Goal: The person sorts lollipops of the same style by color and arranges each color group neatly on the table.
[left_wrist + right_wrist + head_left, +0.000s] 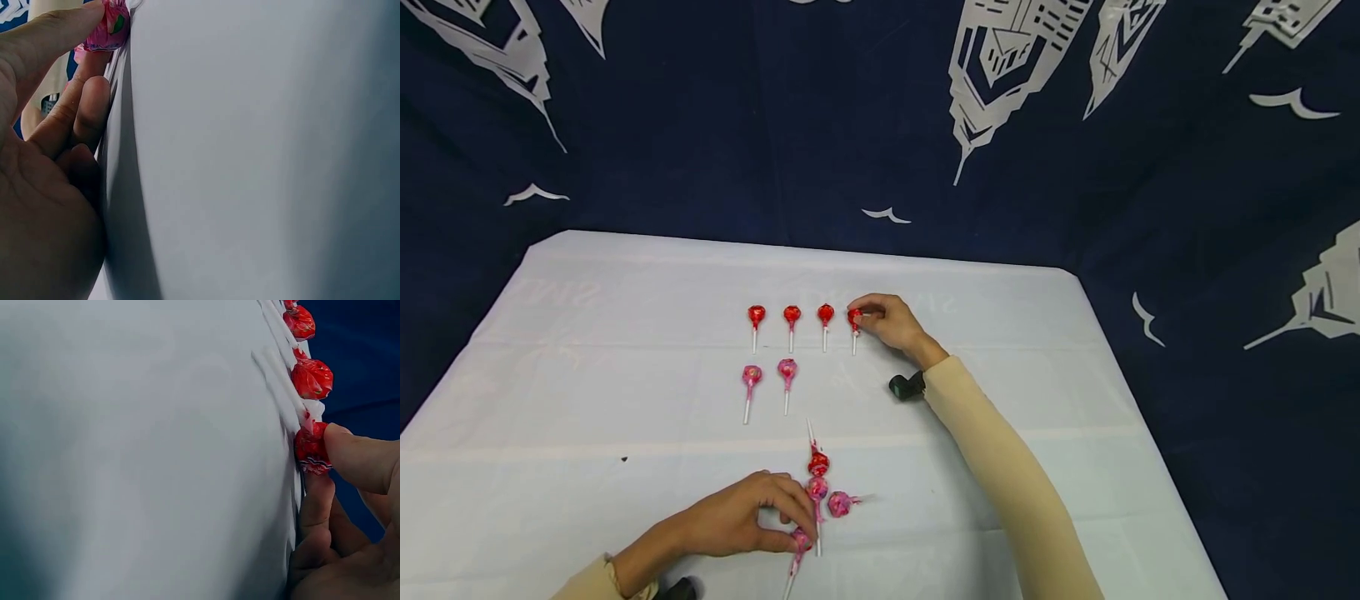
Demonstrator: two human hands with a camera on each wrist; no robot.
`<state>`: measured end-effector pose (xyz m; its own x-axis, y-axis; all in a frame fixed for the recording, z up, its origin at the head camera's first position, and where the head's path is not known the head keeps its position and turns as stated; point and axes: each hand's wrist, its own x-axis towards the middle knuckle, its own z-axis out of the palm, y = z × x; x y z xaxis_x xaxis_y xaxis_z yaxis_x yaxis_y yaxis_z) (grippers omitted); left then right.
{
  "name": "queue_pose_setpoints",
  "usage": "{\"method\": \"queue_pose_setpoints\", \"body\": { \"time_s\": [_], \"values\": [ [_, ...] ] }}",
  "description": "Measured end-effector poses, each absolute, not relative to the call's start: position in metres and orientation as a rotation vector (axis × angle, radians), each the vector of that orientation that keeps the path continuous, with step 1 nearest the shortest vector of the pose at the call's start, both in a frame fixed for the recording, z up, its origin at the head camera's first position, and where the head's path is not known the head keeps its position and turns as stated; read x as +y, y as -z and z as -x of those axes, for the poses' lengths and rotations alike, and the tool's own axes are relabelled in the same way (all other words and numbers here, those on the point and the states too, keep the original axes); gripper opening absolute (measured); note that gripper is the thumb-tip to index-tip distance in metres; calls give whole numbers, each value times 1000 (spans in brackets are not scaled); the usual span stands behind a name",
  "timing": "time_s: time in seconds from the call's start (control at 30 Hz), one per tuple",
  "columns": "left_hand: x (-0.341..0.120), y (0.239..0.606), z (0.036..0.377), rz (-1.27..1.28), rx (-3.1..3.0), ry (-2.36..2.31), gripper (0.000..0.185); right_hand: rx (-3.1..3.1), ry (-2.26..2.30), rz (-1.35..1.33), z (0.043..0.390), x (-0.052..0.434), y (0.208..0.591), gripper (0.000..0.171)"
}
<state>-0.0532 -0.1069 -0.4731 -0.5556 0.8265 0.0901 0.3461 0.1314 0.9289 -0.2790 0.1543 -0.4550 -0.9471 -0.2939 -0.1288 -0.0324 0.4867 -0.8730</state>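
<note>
The right hand point(887, 323) pinches the head of the fourth red lollipop point(854, 318), at the right end of the far row on the white surface point(587, 333). The left hand point(752, 517) pinches a pink lollipop point(801, 542) beside the near cluster.

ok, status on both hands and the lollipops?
Right hand pinches fourth red-wrapped lollipop in back row. Left hand pinches pink-wrapped lollipop from near cluster. Nothing blocking on the white tablecloth.

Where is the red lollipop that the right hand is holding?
In the head view, the red lollipop lies at the right end of the far row of red lollipops, pinched by the right hand.
</note>
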Motion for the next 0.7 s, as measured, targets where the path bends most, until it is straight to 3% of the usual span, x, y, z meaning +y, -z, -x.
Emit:
{"method": "queue_pose_setpoints", "body": {
  "time_s": [0.7],
  "values": [
    [-107,468,52,-1079,1927,-1444,17,2439,1528,246,280,151,459,23]
  ]
}}
